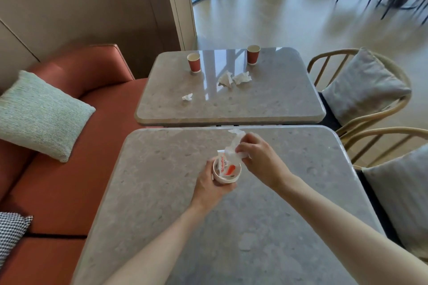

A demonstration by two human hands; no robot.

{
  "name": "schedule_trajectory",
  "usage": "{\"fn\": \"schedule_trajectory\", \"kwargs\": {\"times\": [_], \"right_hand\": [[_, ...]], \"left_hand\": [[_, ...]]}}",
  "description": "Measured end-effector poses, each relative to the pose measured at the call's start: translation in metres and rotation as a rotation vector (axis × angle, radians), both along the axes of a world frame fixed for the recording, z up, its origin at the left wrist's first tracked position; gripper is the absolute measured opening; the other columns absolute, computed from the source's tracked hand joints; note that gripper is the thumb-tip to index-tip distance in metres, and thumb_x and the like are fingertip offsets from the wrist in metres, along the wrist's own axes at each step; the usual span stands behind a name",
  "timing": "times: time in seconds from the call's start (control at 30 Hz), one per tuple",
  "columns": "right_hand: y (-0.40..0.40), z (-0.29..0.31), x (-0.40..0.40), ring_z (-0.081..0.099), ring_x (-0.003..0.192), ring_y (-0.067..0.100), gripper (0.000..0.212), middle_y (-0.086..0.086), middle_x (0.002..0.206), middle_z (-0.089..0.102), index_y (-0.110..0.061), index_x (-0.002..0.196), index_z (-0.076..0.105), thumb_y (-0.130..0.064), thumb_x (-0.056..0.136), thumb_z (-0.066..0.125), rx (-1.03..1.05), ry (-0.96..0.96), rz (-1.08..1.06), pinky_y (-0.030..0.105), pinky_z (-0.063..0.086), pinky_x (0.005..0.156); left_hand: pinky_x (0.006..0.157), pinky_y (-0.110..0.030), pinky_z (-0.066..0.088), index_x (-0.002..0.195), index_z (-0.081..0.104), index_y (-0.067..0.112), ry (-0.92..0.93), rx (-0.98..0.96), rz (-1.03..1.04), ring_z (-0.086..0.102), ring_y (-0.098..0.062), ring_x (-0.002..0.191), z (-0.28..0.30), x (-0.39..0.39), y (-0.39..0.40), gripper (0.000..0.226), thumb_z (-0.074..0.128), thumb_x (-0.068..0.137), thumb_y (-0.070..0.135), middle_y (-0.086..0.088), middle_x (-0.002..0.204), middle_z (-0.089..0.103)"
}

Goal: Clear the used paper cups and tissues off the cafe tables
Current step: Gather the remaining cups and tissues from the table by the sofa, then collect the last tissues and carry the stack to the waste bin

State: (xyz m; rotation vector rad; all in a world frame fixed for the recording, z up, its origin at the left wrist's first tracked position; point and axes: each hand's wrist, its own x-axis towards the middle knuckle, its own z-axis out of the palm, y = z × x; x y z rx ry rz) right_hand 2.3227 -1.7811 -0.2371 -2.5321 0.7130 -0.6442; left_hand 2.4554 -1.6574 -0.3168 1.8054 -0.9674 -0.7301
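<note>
While cup-clasped, left hand [212,184] curled.

Red lettering, too blurred to read, runs down a white packet [225,165] inside the paper cup [225,177]

Red cups [194,62], white tissues [234,78], grey-speckled tables [266,97], rust-red sofa [76,146], seemingly houndstooth cushion [10,233].

Near counter [231,227]: bare stone all around the two hands, open passage on every side. Far counter [278,99]: front half mostly free. Obstacles there: two red cups [194,62] upright at the back, well apart; crumpled tissues [234,78] between and before them; small tissue [187,97] toward the left.
</note>
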Motion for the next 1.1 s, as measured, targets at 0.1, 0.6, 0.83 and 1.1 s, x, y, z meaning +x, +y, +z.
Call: {"fn": "schedule_trajectory", "kwargs": {"times": [0.1, 0.6, 0.83, 1.1], "right_hand": [[0.031, 0.006, 0.001, 0.046, 0.102, 0.022, 0.027, 0.009, 0.111, 0.053, -0.007, 0.105, 0.069, 0.002, 0.088, 0.051, 0.055, 0.174, 0.037, 0.028, 0.04, 0.083], [0.155, 0.057, 0.007, 0.058, 0.085, 0.022, 0.018, 0.006, 0.1, 0.061, -0.006, 0.09, 0.067, -0.007, 0.089, 0.048, 0.152, 0.567, 0.082, 0.032, 0.045, 0.074], [0.19, 0.059, -0.015, 0.059, 0.068, 0.026, 0.014, 0.0, 0.083, 0.058, -0.019, 0.085, 0.062, -0.008, 0.082, 0.053, -0.028, 0.502, -0.135, 0.033, 0.044, 0.055], [0.195, 0.058, -0.082, 0.054, 0.085, 0.025, 0.037, 0.006, 0.105, 0.043, -0.011, 0.106, 0.045, -0.014, 0.078, 0.07, -0.148, 0.33, -0.3, 0.035, 0.05, 0.054]], "left_hand": [[0.087, -0.044, 0.056, 0.121, 0.056, 0.026, 0.0, -0.015, -0.012, 0.068, -0.018, 0.098, 0.015, -0.007, 0.014, 0.07, 0.09, 0.059, 0.025, 0.002, 0.108, 0.069], [0.095, -0.039, 0.051, 0.128, 0.058, 0.019, -0.114, -0.16, -0.166, 0.064, -0.019, 0.108, 0.058, -0.018, 0.103, 0.071, 0.09, 0.064, 0.02, 0.002, 0.116, 0.068], [0.076, -0.019, 0.053, 0.126, 0.044, 0.045, -0.079, -0.2, -0.284, 0.067, -0.004, 0.096, 0.064, -0.043, 0.134, 0.077, 0.088, 0.069, 0.017, 0.004, 0.109, 0.067], [0.072, -0.015, 0.05, 0.111, 0.049, 0.043, -0.044, -0.195, -0.422, 0.068, -0.004, 0.09, 0.067, -0.092, 0.124, 0.061, 0.088, 0.068, 0.026, 0.008, 0.105, 0.068]]}}
